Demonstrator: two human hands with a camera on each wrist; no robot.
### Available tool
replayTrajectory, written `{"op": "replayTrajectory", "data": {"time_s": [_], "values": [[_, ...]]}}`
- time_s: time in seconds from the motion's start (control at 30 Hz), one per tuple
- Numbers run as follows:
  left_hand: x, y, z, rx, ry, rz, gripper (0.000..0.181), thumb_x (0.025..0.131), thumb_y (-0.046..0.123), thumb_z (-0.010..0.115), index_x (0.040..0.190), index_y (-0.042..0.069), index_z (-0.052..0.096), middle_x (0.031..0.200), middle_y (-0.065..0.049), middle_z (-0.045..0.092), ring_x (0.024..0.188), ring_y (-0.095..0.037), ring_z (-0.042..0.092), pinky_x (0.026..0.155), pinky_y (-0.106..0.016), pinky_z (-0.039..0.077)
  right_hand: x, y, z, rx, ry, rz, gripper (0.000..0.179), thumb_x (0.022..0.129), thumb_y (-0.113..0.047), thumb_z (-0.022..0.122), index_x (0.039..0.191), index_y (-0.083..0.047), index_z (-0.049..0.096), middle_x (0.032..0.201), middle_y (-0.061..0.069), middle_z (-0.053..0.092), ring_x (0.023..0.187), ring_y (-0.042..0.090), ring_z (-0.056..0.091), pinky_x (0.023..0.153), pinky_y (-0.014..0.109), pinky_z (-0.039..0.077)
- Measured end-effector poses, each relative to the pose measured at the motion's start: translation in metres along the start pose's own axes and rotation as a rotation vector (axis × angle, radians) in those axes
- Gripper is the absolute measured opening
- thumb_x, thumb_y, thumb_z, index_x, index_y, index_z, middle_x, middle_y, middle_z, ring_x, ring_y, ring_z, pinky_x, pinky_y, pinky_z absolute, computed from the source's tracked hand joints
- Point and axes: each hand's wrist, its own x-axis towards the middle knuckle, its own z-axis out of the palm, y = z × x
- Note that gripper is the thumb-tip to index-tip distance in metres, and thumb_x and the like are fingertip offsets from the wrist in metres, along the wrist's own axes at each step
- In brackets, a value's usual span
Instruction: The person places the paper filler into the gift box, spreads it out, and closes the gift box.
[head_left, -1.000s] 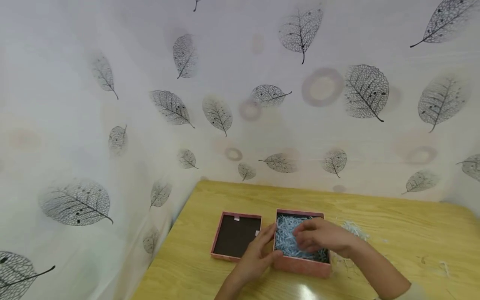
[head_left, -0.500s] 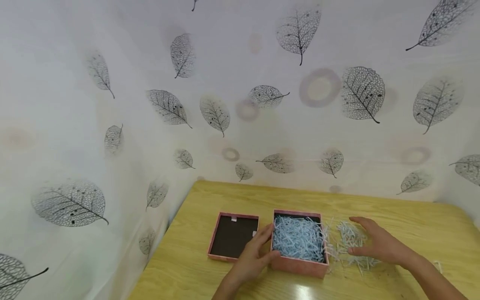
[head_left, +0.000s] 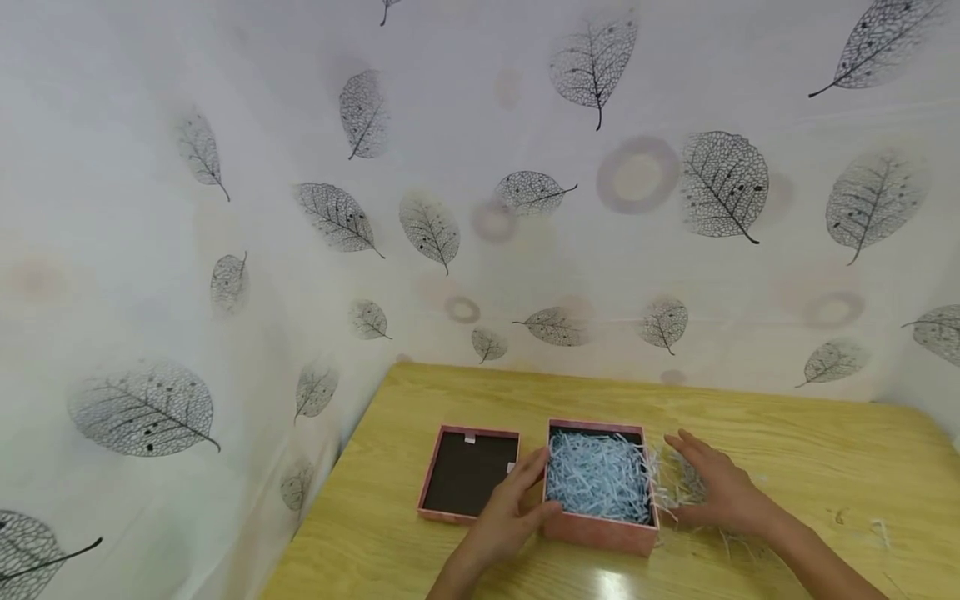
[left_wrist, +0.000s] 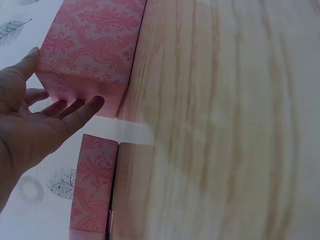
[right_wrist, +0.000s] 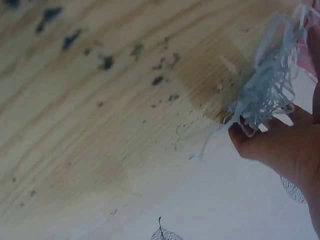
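Observation:
A pink patterned box [head_left: 600,533] stands on the table, its dark inside filled with pale blue shredded paper [head_left: 596,475]. My left hand [head_left: 498,517] rests against the box's left side, thumb at the front corner. The left wrist view shows its extended fingers touching the pink wall [left_wrist: 90,40]. To the right of the box, my right hand [head_left: 723,493] spreads around a loose clump of shredded paper [right_wrist: 267,85]. Its thumb and fingers lie on either side of the clump, apart from each other. Part of the clump is hidden under the hand.
Left of the box lies a shallow pink lid [head_left: 465,475], dark inside up, with small white tabs. Stray shreds [head_left: 881,533] and small dark bits [right_wrist: 107,62] dot the wooden table [head_left: 450,383]. A leaf-patterned sheet [head_left: 525,275] hangs behind and at the left.
My right hand has left the inside of the box, swung right over the loose shreds, then come back left towards the box with its thumb nearer the rim. The left hand keeps its place.

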Motion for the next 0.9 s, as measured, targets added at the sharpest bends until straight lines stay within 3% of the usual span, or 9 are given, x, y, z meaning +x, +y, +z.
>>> {"op": "replayTrajectory", "data": {"time_s": [0.17,0.27,0.43,0.53,0.73,0.9], "values": [[0.000,0.000,0.000,-0.013,-0.003,-0.014,0.074,0.107,0.035,0.064,0.169,0.019,0.027,0.173,-0.006,0.028,0.157,-0.037,0.028,0.122,-0.062,0.031,0.003,-0.002,0.006,-0.083,0.044,0.009,0.071,0.074,-0.023,0.097,0.134,0.000,0.067,0.129,0.019,0.066,0.113,0.047,0.061,0.086,0.062,0.055],[0.000,0.001,0.000,-0.002,0.002,-0.011,0.074,0.107,0.034,0.064,0.169,0.018,0.028,0.173,-0.006,0.029,0.157,-0.038,0.028,0.122,-0.063,0.031,0.004,-0.001,0.006,-0.086,0.051,-0.060,0.047,0.078,-0.011,0.092,0.120,-0.003,0.074,0.111,0.005,0.071,0.101,0.034,0.068,0.083,0.050,0.059],[0.000,0.001,0.000,0.008,0.004,0.002,0.073,0.107,0.032,0.064,0.169,0.017,0.028,0.173,-0.004,0.030,0.157,-0.037,0.029,0.122,-0.063,0.031,0.002,-0.004,0.001,0.052,-0.077,-0.092,0.018,0.086,-0.007,0.085,0.100,-0.013,0.075,0.093,-0.007,0.073,0.081,0.010,0.068,0.068,0.031,0.058],[-0.001,0.001,0.001,0.004,0.002,0.004,0.073,0.107,0.032,0.064,0.169,0.018,0.027,0.173,-0.003,0.029,0.157,-0.037,0.028,0.122,-0.063,0.031,0.000,-0.012,-0.007,0.192,-0.163,-0.067,0.013,0.093,-0.008,0.079,0.098,-0.018,0.073,0.094,-0.012,0.071,0.084,0.000,0.064,0.067,0.028,0.056],[-0.001,0.002,0.001,0.004,0.002,-0.004,0.074,0.107,0.034,0.064,0.169,0.018,0.027,0.173,-0.005,0.028,0.157,-0.038,0.028,0.121,-0.063,0.031,0.001,-0.037,-0.030,0.364,-0.192,-0.150,0.013,0.098,-0.004,0.074,0.105,-0.015,0.072,0.102,-0.003,0.073,0.096,0.001,0.066,0.074,0.027,0.058],[-0.001,0.003,0.001,0.005,0.005,-0.011,0.074,0.107,0.034,0.064,0.169,0.018,0.028,0.173,-0.008,0.028,0.157,-0.041,0.028,0.120,-0.064,0.032,0.011,-0.069,-0.049,0.551,-0.278,-0.058,0.013,0.103,-0.007,0.068,0.114,-0.002,0.069,0.112,0.013,0.070,0.095,0.005,0.064,0.078,0.029,0.059]]}}
